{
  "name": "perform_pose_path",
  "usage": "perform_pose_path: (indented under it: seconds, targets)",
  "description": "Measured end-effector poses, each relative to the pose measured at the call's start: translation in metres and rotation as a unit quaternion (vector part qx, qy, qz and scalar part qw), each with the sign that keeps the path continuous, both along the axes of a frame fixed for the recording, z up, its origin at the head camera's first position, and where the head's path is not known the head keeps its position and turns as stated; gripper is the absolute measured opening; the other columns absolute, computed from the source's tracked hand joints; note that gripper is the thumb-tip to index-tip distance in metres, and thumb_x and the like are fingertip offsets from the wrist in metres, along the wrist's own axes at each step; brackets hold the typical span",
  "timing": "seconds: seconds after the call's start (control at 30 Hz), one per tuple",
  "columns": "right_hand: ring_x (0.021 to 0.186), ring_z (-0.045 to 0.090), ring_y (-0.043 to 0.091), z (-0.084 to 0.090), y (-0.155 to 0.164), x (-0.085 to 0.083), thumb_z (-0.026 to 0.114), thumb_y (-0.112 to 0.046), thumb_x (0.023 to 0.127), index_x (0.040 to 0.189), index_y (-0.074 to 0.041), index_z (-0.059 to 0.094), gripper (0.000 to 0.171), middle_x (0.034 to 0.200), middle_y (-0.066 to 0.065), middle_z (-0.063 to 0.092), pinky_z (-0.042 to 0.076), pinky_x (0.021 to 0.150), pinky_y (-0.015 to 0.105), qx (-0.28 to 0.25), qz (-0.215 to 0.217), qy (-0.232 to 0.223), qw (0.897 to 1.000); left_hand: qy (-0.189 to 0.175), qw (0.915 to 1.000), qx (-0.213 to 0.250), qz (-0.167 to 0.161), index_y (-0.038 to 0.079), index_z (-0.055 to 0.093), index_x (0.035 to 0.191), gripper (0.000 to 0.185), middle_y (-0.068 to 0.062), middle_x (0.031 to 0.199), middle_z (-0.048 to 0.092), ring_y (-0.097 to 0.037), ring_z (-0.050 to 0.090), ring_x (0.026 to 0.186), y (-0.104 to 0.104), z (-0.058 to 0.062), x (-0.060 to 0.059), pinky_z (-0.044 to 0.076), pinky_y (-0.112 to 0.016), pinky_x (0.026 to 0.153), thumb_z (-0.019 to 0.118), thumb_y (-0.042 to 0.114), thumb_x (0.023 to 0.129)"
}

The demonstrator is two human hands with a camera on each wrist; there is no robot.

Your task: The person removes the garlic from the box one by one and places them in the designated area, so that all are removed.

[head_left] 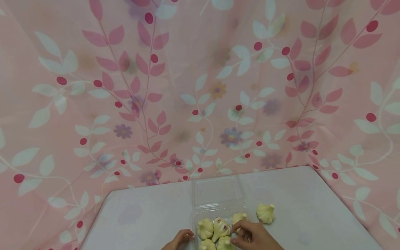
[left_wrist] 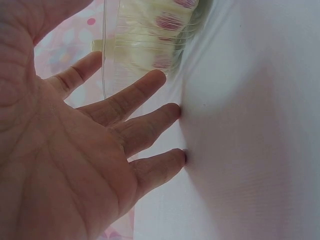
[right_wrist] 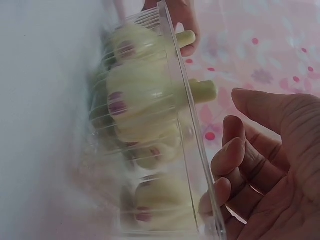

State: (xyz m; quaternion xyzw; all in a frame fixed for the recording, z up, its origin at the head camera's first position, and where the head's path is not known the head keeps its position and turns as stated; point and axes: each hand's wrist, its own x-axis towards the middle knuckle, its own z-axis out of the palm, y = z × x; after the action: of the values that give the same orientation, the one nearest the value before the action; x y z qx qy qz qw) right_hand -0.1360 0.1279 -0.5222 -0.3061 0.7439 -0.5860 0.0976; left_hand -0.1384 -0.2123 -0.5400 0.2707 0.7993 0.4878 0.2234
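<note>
The right hand (head_left: 256, 236) has its fingers loosely bent, thumb and fingertips apart with nothing between them, beside the right wall of a clear plastic box (head_left: 195, 223); whether it touches the wall cannot be told. The left hand (head_left: 181, 239), at the box's other side, has its fingers spread and relaxed, holding nothing. The box lies toward ten o'clock from the right hand and two o'clock from the left. Inside sit pale garlic bulbs (head_left: 205, 228), one of them (head_left: 221, 227) tipped on its side. The open lid (head_left: 218, 192) lies at twelve o'clock from them; a loose bulb (head_left: 266, 213) rests on the white tablecloth (head_left: 300, 205) at one o'clock from the right hand. Beyond hangs a pink floral curtain (head_left: 200, 86).

The right hand partly hides the bulbs nearest it in the head view. Only the wrist views show purple patches low on the bulbs, through the ribbed wall; the right one also shows stems poking above the rim.
</note>
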Motion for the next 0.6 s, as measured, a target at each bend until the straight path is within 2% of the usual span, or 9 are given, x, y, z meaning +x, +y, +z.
perform_pose_path:
  seconds: [0.17,0.3,0.47,0.6]
  targets:
    - [0.053,0.045,-0.004,-0.003,-0.003,-0.002,0.059,-0.015,0.091,0.105,-0.008,0.061,0.016,0.069,-0.01,0.057,0.044,0.048,0.022,0.006,0.019,-0.001,1.0,0.004,0.9999,-0.009,0.01,0.005,0.034,0.123,0.053,-0.024,0.124,0.049,-0.017,0.045,0.118,0.002,0.001,0.001,0.037,-0.041,0.091,0.067,0.019,0.085]
    - [0.054,0.045,-0.004,-0.006,-0.006,-0.003,0.059,-0.014,0.091,0.106,-0.008,0.061,0.016,0.069,-0.01,0.057,0.043,0.048,0.021,0.001,0.033,0.01,0.999,0.009,0.9999,-0.008,0.009,0.007,0.035,0.123,0.051,-0.023,0.124,0.05,-0.015,0.045,0.117,0.001,0.001,0.001,0.037,-0.039,0.091,0.067,0.018,0.085]
    - [0.054,0.046,-0.005,-0.01,-0.009,-0.004,0.059,-0.014,0.091,0.105,-0.012,0.06,0.014,0.069,-0.008,0.059,0.043,0.048,0.021,-0.004,0.042,0.051,0.998,0.01,0.9999,-0.004,0.011,0.008,0.036,0.123,0.051,-0.019,0.124,0.051,-0.012,0.045,0.116,0.001,-0.001,0.001,0.037,-0.036,0.09,0.068,0.018,0.084]
    - [0.054,0.046,-0.005,-0.012,-0.011,-0.003,0.06,-0.017,0.091,0.102,-0.015,0.061,0.012,0.07,-0.011,0.058,0.043,0.048,0.021,0.006,0.041,0.049,0.998,0.008,0.9999,-0.002,0.012,0.008,0.036,0.123,0.051,-0.02,0.124,0.05,-0.011,0.045,0.116,0.0,-0.003,0.001,0.037,-0.036,0.09,0.068,0.018,0.084]
